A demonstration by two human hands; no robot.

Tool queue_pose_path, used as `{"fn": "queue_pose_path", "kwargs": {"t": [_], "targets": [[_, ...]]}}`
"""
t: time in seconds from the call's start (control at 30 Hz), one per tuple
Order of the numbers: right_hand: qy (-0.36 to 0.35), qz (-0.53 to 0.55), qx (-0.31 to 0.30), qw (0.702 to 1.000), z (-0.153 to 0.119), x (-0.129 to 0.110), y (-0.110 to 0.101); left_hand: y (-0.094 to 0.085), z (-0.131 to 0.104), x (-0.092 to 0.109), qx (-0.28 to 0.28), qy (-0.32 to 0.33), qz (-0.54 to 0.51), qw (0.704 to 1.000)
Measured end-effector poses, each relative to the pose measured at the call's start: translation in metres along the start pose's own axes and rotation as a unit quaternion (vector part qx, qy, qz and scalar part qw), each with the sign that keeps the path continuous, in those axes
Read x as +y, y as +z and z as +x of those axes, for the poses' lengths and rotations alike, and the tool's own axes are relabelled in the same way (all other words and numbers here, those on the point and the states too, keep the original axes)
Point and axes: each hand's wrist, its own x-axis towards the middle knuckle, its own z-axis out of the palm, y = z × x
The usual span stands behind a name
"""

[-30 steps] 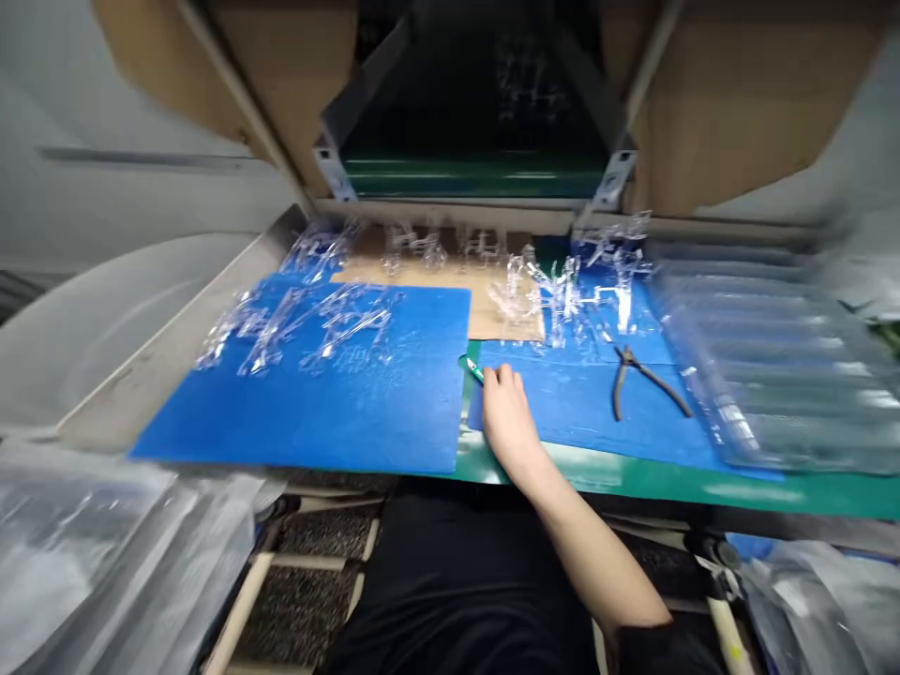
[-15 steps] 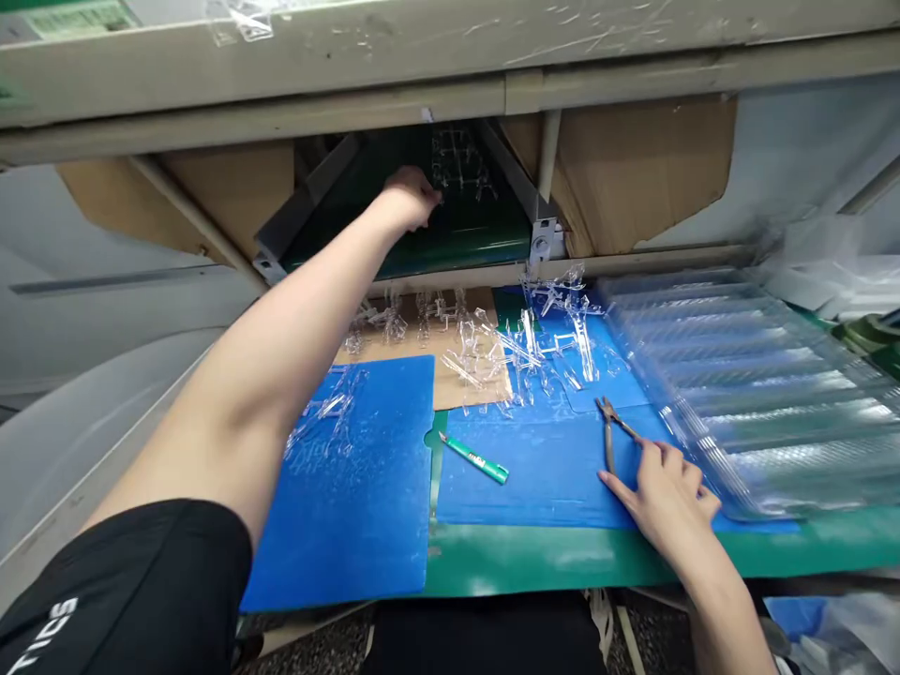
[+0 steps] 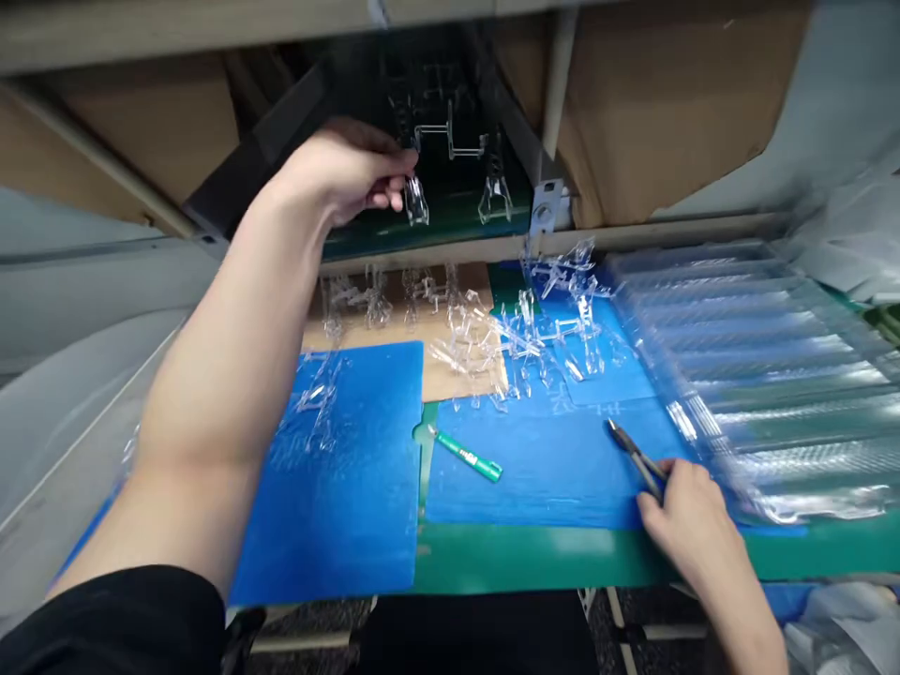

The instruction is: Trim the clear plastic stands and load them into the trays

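Observation:
My left hand [image 3: 358, 169] reaches to the dark green chute under the shelf, its fingers pinched on a clear plastic moulded part [image 3: 450, 139]. That part has thin connecting rods and two forked ends that hang down. In my right hand [image 3: 693, 511], above the front right of the bench, is a pair of nippers [image 3: 635, 457], jaws pointing away from me and nearly closed. Several more clear plastic parts [image 3: 520, 337] lie heaped on the blue sheet and the brown cardboard. Between the blue sheets rests a green cutter knife [image 3: 467, 457].
A clear ribbed plastic tray [image 3: 766, 366] stands at the right. Blue sheets [image 3: 337, 525] cover much of the green bench top [image 3: 534, 558]. The beige shelf beam [image 3: 232, 33] crosses above, with cardboard panels [image 3: 682, 112] beside the chute [image 3: 450, 211].
My left hand has taken hold of a clear part and drawn it nearer. The nippers in my right hand have turned and their handles have closed. The view has shifted too.

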Motion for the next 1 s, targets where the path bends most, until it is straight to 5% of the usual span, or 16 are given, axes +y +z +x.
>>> {"fn": "queue_pose_path", "kwargs": {"t": [0.13, 0.2, 0.27, 0.37, 0.47, 0.63, 1.0], "targets": [[-0.019, 0.168, -0.057, 0.984, -0.038, -0.011, -0.012, 0.017, -0.172, 0.009, -0.03, -0.031, -0.115, 0.992], [-0.031, 0.355, -0.153, 0.922, -0.081, -0.029, -0.012, 0.044, -0.253, 0.006, -0.04, -0.081, -0.186, 0.978], [-0.041, 0.465, -0.275, 0.84, -0.127, -0.05, -0.009, 0.074, -0.315, 0.0, -0.034, -0.149, -0.25, 0.956], [-0.077, 0.408, -0.407, 0.813, -0.177, -0.083, -0.002, 0.111, -0.372, -0.011, -0.024, -0.218, -0.318, 0.922], [-0.098, 0.322, -0.463, 0.82, -0.195, -0.105, 0.01, 0.13, -0.405, -0.019, -0.035, -0.253, -0.366, 0.895], [-0.093, 0.286, -0.495, 0.815, -0.201, -0.115, 0.023, 0.135, -0.439, -0.021, -0.067, -0.277, -0.379, 0.88], [-0.097, 0.273, -0.503, 0.815, -0.202, -0.126, 0.024, 0.136, -0.458, -0.019, -0.091, -0.278, -0.402, 0.868]]}}
